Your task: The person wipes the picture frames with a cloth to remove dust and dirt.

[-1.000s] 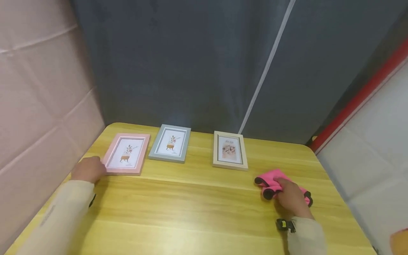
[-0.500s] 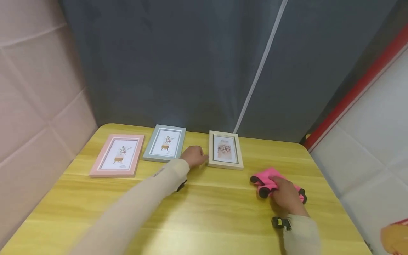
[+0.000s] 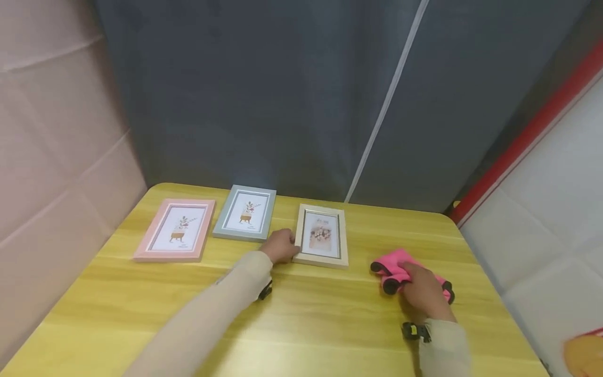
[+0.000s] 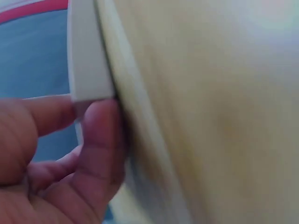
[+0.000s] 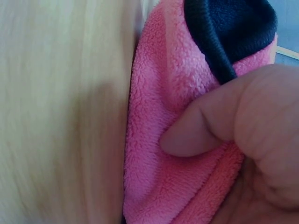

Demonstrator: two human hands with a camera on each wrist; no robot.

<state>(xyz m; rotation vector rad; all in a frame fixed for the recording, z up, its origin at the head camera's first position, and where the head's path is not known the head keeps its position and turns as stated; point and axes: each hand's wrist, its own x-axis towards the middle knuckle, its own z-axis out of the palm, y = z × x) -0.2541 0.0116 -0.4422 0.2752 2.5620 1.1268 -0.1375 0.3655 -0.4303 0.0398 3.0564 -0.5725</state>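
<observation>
My left hand (image 3: 280, 246) pinches the near left corner of a cream picture frame (image 3: 322, 236), which lies face up with a floral print inside. In the left wrist view, thumb and forefinger meet at the corner of that frame (image 4: 88, 60). On the right, my right hand (image 3: 427, 292) grips a bunched pink cloth (image 3: 394, 260) with black edging, low over the table. The right wrist view shows the thumb pressed into the fluffy cloth (image 5: 154, 98). To the left of my left hand lie a grey-blue picture frame (image 3: 226, 214) and a pink picture frame (image 3: 203, 238).
All of this lies on a yellow wood-grain table (image 3: 301, 319). A dark grey panel (image 3: 264, 104) rises behind its far edge. Pale walls stand left and right, the right one bordered by a red strip (image 3: 532, 128). An orange-yellow object (image 3: 584, 355) shows at the lower right.
My left hand left the pink frame, crossed to the cream frame and took its corner. The cream frame has shifted left and nearer to me. The right hand keeps its hold on the cloth.
</observation>
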